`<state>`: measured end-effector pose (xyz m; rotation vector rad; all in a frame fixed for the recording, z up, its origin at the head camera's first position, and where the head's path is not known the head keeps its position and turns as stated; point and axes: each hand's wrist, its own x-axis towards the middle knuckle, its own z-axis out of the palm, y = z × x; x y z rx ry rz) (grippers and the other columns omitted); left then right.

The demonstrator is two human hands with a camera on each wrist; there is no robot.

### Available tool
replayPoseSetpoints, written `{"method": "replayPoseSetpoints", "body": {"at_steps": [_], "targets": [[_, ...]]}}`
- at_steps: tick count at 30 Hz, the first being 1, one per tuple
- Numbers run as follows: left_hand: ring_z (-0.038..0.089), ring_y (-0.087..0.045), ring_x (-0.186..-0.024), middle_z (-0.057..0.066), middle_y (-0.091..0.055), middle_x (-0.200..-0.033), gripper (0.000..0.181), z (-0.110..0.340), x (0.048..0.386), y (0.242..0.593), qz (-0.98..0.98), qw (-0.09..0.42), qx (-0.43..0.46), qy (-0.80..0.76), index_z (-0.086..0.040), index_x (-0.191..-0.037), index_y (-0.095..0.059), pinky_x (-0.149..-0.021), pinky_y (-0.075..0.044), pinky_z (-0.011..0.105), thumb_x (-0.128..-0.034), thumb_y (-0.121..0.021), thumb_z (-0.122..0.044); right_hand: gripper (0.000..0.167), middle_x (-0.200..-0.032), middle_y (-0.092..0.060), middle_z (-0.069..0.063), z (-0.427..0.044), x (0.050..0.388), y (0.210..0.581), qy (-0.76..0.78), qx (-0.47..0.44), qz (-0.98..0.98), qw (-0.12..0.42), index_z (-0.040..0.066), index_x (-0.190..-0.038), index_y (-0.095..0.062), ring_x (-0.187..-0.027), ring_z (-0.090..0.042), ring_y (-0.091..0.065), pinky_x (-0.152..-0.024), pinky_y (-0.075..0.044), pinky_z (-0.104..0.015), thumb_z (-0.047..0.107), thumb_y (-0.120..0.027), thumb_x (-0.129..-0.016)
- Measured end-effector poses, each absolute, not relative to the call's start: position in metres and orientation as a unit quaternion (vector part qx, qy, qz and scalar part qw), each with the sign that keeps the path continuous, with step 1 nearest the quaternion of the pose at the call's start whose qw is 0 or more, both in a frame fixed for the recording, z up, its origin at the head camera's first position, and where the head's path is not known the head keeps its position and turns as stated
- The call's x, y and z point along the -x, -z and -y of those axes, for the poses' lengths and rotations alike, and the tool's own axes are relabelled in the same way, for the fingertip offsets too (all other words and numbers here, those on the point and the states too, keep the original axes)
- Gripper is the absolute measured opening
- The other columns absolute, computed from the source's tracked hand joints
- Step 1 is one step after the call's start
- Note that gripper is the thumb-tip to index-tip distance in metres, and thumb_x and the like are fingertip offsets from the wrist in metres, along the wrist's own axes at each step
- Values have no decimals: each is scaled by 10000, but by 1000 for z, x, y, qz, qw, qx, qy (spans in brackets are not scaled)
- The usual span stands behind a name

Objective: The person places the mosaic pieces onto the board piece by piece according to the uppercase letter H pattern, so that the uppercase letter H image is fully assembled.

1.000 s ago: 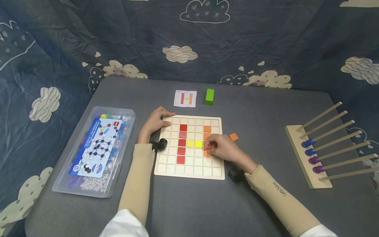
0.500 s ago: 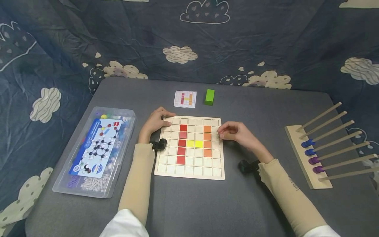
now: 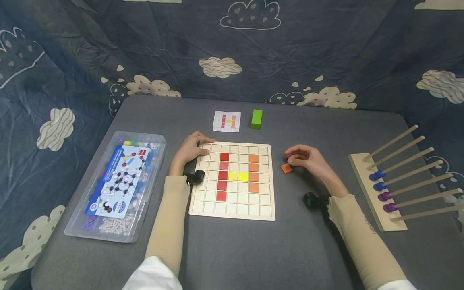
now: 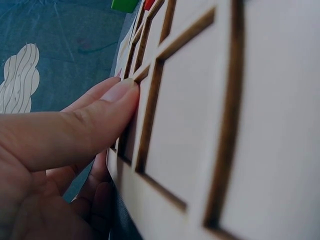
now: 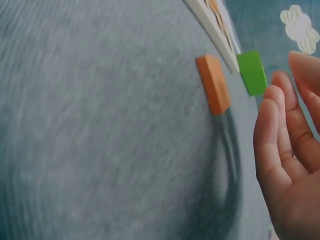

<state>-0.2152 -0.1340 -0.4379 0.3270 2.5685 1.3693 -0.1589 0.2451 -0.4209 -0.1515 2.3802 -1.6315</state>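
Note:
A square wooden grid board (image 3: 232,207) lies on the table, with red tiles (image 3: 222,175) in one column, two yellow tiles (image 3: 238,176) beside them and orange tiles (image 3: 254,177) in a column further right. My left hand (image 3: 190,150) holds the board's far left corner; in the left wrist view the thumb (image 4: 100,117) lies over the rim while the other fingers are partly hidden beyond the edge. To the right of the board, a loose orange tile (image 3: 286,168) rests on the table. Just above it hovers my right hand (image 3: 308,161), fingers loosely bent, with nothing between them.
Behind the board lie a pattern card (image 3: 226,121) and a green block (image 3: 256,119). A clear plastic case (image 3: 145,217) of small parts sits at the left. On the right stands a wooden peg rack (image 3: 377,193) with long pegs and blue and purple beads.
My right hand has left the orange column and moved right, off the board, to the loose orange tile. A lower orange tile shows uncovered. The left hand has stayed put.

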Motion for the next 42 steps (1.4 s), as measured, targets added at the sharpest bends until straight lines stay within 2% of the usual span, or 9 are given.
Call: {"method": "replayPoseSetpoints", "body": {"at_steps": [8,15,25,28,33,42], "targets": [[306,-455,-1012,151,-513,-1055,395,133,215,437,-871,107,-106,-467,-16,-1207,-666,-940,-358,428,-816,-710,27,298,-1098,-600,-217,-249,157,424,509,63,-845,148,-60,-1141,-611,-911,-206,-559,-710,-463,-231,-53,-657,-847],[313,-458,-1023,158,-517,-1067,398,133,215,438,-871,107,-106,-468,-19,-1207,-667,-954,-355,443,-814,-710,26,313,-1085,-599,-214,-246,154,424,487,76,-856,156,-68,-1118,-621,-949,-287,-542,-705,-459,-227,-123,-635,-811],[315,-460,-1018,161,-519,-1062,403,133,215,438,-871,102,-110,-467,-11,-1207,-664,-952,-356,440,-809,-706,38,299,-960,-618,-145,-239,155,430,415,78,-898,121,-12,-1018,-670,-836,-247,-536,-670,-452,-279,-144,-651,-750],[313,-464,-1031,158,-523,-1069,404,133,216,438,-871,101,-109,-468,-13,-1205,-666,-958,-355,438,-807,-706,40,290,-907,-612,-141,-239,156,430,410,86,-901,111,-26,-983,-670,-811,-246,-528,-665,-445,-283,-165,-651,-729],[315,-464,-1040,157,-522,-1080,409,133,216,438,-869,104,-105,-472,-11,-1205,-666,-965,-354,442,-801,-711,42,213,-860,-609,-151,-240,155,428,427,83,-892,121,-37,-951,-664,-755,-242,-530,-627,-456,-276,-147,-644,-770],[324,-464,-1059,168,-521,-1098,407,133,216,438,-869,105,-108,-472,-13,-1205,-666,-979,-346,449,-804,-711,43,162,-893,-612,-150,-227,147,420,491,94,-848,173,-55,-1021,-653,-761,-210,-543,-643,-456,-298,-39,-649,-860]]}}
